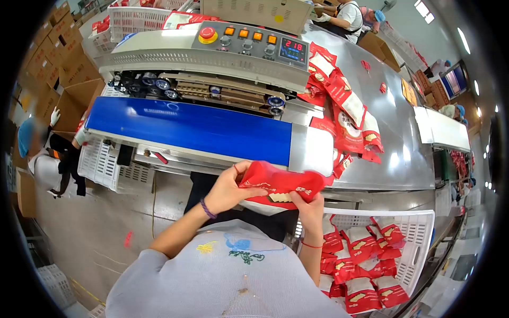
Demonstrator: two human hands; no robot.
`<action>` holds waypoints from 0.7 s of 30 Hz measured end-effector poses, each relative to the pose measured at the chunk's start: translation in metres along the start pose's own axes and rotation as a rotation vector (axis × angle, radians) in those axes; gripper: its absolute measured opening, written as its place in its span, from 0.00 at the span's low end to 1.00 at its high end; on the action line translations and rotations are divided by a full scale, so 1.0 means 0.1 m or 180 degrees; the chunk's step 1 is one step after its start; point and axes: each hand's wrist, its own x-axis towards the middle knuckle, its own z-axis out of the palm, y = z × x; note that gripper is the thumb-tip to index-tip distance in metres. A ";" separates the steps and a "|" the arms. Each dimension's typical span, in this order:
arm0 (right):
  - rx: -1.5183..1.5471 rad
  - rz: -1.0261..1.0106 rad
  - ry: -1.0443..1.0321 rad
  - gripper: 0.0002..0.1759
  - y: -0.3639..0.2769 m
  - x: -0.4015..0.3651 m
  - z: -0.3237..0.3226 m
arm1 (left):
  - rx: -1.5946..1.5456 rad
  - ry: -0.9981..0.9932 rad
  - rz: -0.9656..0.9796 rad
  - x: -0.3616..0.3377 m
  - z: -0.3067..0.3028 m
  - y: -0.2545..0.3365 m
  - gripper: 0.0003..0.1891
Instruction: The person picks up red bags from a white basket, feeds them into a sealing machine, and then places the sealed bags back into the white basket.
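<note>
A red and white pouch (283, 186) is held up in front of my body, just before the near edge of the blue conveyor belt (191, 124). My left hand (233, 190) grips its left side, and my right hand (309, 206) pinches its right side. Both thumbs lie on the face of the pouch. Behind the belt stands a sealing machine (212, 53) with a red button, lit orange switches and a red number display. More red pouches (347, 108) lie heaped on the steel table (392, 159) to the right.
At the lower right, a white crate (421, 238) holds several filled red pouches. Another white crate (98, 164) stands under the belt's left end. A person in a blue cap (47, 164) is at the left; cardboard boxes (53, 58) are stacked behind. More people (347, 18) work at the back.
</note>
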 end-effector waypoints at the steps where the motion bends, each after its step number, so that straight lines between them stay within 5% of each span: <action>1: -0.0089 -0.0169 0.0043 0.16 -0.06 0.01 -0.04 | 0.0622 -0.0446 0.0086 0.06 -0.08 0.09 0.18; 5: -0.0078 -0.0190 0.0169 0.12 0.09 0.30 -0.53 | 0.0393 -0.1319 0.0253 0.47 -0.14 0.06 0.11; 7: -0.0386 -0.0166 0.0707 0.09 -0.18 0.43 -0.45 | 0.0845 -0.0739 0.0655 0.76 -0.05 -0.09 0.14; 9: -0.0712 -0.0771 0.0942 0.09 -0.15 0.68 -0.48 | 0.0855 0.0206 0.0138 1.05 0.05 -0.27 0.24; 11: -0.1442 -0.0521 0.1182 0.07 -0.15 0.91 -0.63 | 0.1480 0.0762 0.0445 1.27 0.14 -0.37 0.27; 12: -0.0390 -0.0763 0.1206 0.08 -0.10 1.04 -0.56 | 0.1541 0.0642 0.0330 1.37 0.14 -0.46 0.21; 15: 0.0042 -0.0542 0.1214 0.08 0.04 1.25 -0.77 | 0.0594 0.0390 0.0182 1.45 0.28 -0.46 0.15; 17: 0.0146 -0.0446 0.1127 0.08 -0.02 1.34 -0.82 | -0.0085 0.0180 -0.0730 1.52 0.23 -0.41 0.19; 21: -0.0343 -0.0633 0.1380 0.11 -0.02 1.62 -0.82 | -0.0270 0.0620 -0.0800 1.73 0.22 -0.44 0.14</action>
